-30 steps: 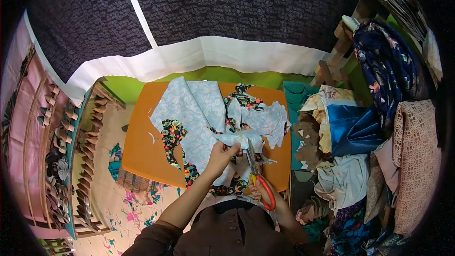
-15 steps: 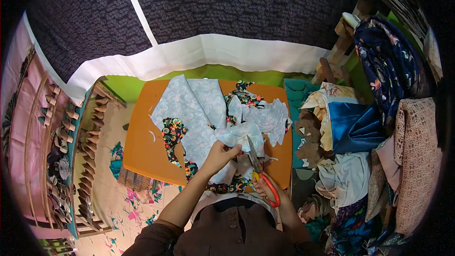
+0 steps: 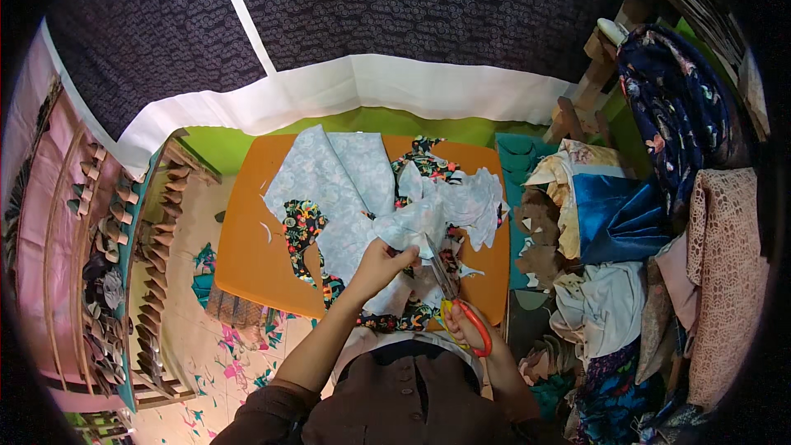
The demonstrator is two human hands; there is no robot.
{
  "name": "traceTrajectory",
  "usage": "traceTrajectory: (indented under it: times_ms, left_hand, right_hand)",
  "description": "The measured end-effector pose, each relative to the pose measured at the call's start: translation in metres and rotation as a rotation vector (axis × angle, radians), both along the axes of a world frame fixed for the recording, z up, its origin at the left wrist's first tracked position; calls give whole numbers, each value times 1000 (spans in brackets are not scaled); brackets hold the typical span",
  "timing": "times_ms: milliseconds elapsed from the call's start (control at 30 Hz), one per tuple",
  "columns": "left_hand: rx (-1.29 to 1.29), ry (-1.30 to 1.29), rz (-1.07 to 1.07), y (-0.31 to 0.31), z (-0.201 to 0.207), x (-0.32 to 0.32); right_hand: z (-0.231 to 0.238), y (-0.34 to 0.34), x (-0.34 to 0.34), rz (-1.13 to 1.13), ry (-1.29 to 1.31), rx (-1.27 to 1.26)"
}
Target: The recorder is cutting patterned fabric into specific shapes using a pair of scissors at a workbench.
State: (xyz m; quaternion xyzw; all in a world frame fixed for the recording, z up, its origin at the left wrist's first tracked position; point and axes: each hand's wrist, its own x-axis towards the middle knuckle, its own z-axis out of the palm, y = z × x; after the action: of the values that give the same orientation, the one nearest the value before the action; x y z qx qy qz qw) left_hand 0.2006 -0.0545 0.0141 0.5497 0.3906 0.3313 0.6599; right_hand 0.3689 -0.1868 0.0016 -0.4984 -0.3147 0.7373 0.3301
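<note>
Left grip [image 3: 386, 269] pinches fabric [image 3: 409, 226]; right grip [image 3: 466, 326] slants scissors [image 3: 446, 279] forward-left.

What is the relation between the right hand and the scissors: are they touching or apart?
Touching. The head view shows the right hand wrapped around the handle end of the scissors.

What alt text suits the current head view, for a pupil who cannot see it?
A person's right hand holds red-and-yellow scissors to pale patterned fabric pinched in the left hand, over an orange table bearing dark floral fabric.
</note>
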Motion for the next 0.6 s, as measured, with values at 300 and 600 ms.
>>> traceTrajectory:
  times_ms: [300, 600]
  left_hand:
    - [-3, 90, -81, -4, 9, 1]
    - [-28, 103, -121, -5, 9, -5]
  right_hand:
    - [-22, -5, 0, -100, 186, -2]
    - [-14, -7, 0, 15, 108, 37]
